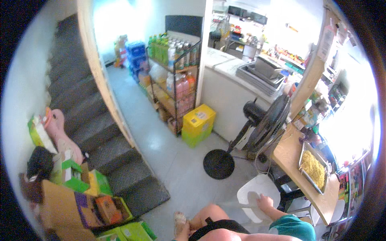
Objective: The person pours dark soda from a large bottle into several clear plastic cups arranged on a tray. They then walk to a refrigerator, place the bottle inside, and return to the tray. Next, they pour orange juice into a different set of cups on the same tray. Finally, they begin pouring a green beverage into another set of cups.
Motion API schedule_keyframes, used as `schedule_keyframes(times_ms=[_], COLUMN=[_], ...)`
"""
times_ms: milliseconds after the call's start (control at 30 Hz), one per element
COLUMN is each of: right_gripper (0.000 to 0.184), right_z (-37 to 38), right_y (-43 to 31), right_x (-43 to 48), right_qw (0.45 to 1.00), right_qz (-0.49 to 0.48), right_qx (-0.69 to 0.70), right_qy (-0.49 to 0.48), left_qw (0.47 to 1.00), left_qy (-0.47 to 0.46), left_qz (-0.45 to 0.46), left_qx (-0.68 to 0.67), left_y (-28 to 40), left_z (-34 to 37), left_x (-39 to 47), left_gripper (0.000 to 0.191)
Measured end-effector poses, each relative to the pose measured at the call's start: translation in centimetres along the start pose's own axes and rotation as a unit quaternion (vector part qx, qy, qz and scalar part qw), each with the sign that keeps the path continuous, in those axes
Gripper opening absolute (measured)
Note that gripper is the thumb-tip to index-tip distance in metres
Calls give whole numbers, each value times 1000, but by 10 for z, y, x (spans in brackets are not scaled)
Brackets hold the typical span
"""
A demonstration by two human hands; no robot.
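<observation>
My right hand [265, 201] is low on the right, with a teal sleeve [292, 227] behind it. In the picture it overlaps a white chair seat [248, 190]; whether it touches the seat cannot be made out. Its fingers look curled, but blur hides whether they hold anything. My left hand is out of view. Below me are my bare legs and a sandalled foot [180, 221] on the grey floor. Just right of the hand stands a wooden table [289, 150] bearing a metal tray [304, 177] of yellow noodles [313, 170].
A black pedestal fan [265, 120] stands on a round base [218, 164] ahead. Beyond are a yellow-green carton [198, 125], a bottle rack [175, 69] and a counter with stacked trays [259, 78]. Dark stairs [99, 132] rise left, beside open cardboard boxes [60, 208] and a pink plush toy [61, 135].
</observation>
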State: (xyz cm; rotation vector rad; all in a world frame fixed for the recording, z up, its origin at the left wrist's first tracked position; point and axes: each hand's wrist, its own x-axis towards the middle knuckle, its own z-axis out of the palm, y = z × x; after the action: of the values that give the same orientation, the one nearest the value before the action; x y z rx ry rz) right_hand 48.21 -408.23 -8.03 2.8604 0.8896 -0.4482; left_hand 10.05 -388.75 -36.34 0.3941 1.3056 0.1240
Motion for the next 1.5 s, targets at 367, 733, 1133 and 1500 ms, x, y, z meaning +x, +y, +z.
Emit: schedule_keyframes(times_ms=[367, 733, 1133, 1500], right_gripper=[32, 31, 29, 49], right_z=[15, 10, 13, 22], right_y=[12, 6, 6, 23], right_x=[2, -2, 1, 9], right_qw=[998, 997, 999, 999], right_qz=[-17, 1, 7, -20], right_qx=[53, 67, 42, -39], right_qy=[-36, -24, -23, 12], left_qw=[999, 996, 994, 991], left_qy=[-25, -61, -103, 8], left_qz=[-1, -7, 9, 98], left_qx=[24, 58, 29, 85], left_y=[-4, 7, -5, 9], left_z=[-1, 11, 1, 55], left_x=[-5, 6, 25, -49], left_gripper=[37, 37, 37, 19])
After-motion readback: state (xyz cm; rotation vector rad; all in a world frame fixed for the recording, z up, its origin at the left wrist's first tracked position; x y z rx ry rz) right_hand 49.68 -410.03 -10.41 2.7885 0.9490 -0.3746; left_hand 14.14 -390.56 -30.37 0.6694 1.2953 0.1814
